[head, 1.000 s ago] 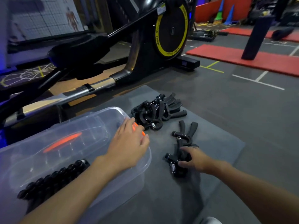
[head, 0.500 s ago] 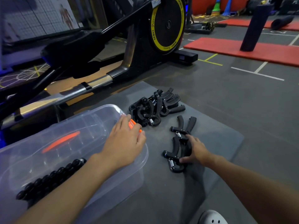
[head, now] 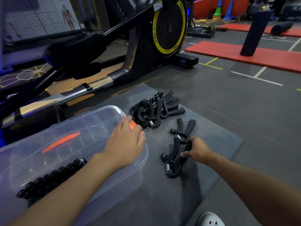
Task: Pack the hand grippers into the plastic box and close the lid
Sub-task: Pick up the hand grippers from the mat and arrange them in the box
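Curled right hand (head: 197, 150) grips hand gripper (head: 172, 167)

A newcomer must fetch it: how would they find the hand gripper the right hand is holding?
Find the clear plastic box on the grey mat. To its right, apart from the heap of grippers, two lie loose. It is the nearer gripper, its handle gripped by the right hand.

The yellow ring (head: 182, 32) around the exercise machine's black flywheel disc (head: 168, 17) reads "MBH" followed by a script word, printed several times. A white sticker (head: 157, 4) above it is too small to read.
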`<state>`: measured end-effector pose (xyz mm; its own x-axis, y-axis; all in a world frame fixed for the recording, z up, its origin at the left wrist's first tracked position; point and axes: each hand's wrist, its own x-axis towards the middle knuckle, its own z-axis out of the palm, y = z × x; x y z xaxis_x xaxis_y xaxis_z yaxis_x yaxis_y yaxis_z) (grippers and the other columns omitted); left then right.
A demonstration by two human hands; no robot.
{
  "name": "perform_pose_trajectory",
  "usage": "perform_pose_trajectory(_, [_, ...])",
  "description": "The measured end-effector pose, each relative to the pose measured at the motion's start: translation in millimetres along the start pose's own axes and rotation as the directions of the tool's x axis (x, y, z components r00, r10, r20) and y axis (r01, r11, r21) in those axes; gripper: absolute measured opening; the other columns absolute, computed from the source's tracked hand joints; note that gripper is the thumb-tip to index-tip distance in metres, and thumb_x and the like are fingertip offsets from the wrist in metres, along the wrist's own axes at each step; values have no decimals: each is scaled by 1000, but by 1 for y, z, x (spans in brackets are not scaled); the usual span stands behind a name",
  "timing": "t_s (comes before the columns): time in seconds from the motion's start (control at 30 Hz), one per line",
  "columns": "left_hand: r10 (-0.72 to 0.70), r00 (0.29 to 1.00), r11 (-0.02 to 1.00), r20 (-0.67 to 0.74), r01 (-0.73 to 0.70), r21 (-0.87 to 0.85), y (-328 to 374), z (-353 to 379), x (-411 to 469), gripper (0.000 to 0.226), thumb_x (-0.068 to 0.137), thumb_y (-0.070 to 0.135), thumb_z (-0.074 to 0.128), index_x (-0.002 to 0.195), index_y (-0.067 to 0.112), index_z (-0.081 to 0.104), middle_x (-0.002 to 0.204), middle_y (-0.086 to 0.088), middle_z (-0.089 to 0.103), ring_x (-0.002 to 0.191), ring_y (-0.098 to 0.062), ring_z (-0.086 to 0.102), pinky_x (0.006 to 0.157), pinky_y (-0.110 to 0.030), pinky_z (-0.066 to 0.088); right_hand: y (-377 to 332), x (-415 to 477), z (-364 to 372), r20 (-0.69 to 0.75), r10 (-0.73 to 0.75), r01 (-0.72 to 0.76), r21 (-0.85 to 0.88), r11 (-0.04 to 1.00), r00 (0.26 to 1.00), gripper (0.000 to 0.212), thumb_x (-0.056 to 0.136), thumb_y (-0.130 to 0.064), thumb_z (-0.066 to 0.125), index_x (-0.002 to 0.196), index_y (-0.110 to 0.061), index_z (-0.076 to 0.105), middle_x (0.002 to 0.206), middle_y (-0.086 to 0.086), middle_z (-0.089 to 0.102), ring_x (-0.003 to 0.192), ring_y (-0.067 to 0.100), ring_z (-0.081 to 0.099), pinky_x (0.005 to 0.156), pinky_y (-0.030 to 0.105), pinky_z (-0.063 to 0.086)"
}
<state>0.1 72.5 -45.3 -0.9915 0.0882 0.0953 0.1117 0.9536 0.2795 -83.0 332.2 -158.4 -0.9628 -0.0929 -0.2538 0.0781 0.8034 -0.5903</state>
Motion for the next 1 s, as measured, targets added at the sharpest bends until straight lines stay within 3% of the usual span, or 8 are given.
perform_pose_trajectory(0.13, [-19, 1000, 1000, 22, 19, -19, 2, -3, 1, 35, 101, 36, 34, 117, 16, 58, 151, -17, 26, 146, -32, 19, 116, -48, 24, -16, -6, -12, -41, -69, 73, 82, 994, 997, 41, 67, -19, 87, 97, -14, 59, 91, 1, 59, 82, 16, 55, 55, 14, 37])
perform_pose_trajectory(0.3, [-100, 995, 977, 20, 102, -187, 4, -20, 4, 33, 97, 36, 42, 124, 20, 54, 136, -5, 45, 131, -24, 41, 107, -41, 35, -62, -25, -39, -204, -211, 244, 156, 957, 956, 34, 71, -8, 82, 97, -13, 61, 84, 1, 61, 72, 12, 58, 49, 8, 40])
perform_pose_trajectory(0.43, [-253, 966, 852, -55, 196, -486, 10, -47, 6, 29, 98, 34, 47, 121, 18, 54, 105, 2, 57, 102, -18, 54, 87, -32, 41, -116, -51, -75, -473, -297, 430, 203, 879, 829, 33, 72, -9, 81, 96, -18, 61, 81, -6, 61, 70, 3, 56, 58, 4, 43])
perform_pose_trajectory(0.53, [-356, 934, 687, -42, 231, -690, 12, -72, 8, 28, 97, 35, 52, 115, 14, 56, 99, -3, 62, 88, -20, 60, 83, -38, 50, -151, -70, -90, -575, -378, 577, 208, 790, 725, 34, 72, -12, 82, 97, -21, 60, 82, -8, 65, 77, 4, 62, 67, 5, 44])
perform_pose_trajectory(0.63, [-426, 904, 450, 15, 226, -864, 10, -92, 4, 24, 98, 32, 54, 99, 8, 59, 88, -9, 61, 68, -19, 57, 63, -33, 51, -180, -89, -85, -587, -432, 664, 258, 702, 685, 34, 73, -9, 81, 97, -19, 60, 84, -8, 70, 81, 2, 67, 72, 13, 50])
perform_pose_trajectory(0.73, [-487, 872, 295, 53, 221, -930, -1, -104, -4, 30, 96, 31, 60, 89, 2, 63, 84, -13, 58, 63, -21, 55, 65, -36, 51, -200, -102, -69, -574, -494, 716, 255, 650, 653, 35, 73, -6, 81, 97, -19, 60, 84, -9, 69, 80, -2, 66, 74, 11, 49])
perform_pose_trajectory(0.9, [-567, 815, 225, 118, 292, -930, -42, -109, -19, 33, 89, 27, 71, 101, -3, 68, 87, -13, 63, 71, -20, 60, 67, -31, 57, -216, -105, -41, -512, -578, 754, 246, 610, 635, 34, 74, -7, 80, 97, -21, 59, 89, -3, 70, 87, 11, 67, 80, 33, 55])
perform_pose_trajectory(1.0, [-566, 808, 233, 163, 346, -909, -61, -104, -24, 30, 86, 25, 74, 100, -2, 70, 92, -15, 68, 75, -21, 63, 64, -29, 57, -225, -106, -23, -509, -626, 786, 188, 589, 591, 34, 73, -7, 81, 93, -22, 58, 87, -10, 65, 85, 4, 63, 76, 20, 52])
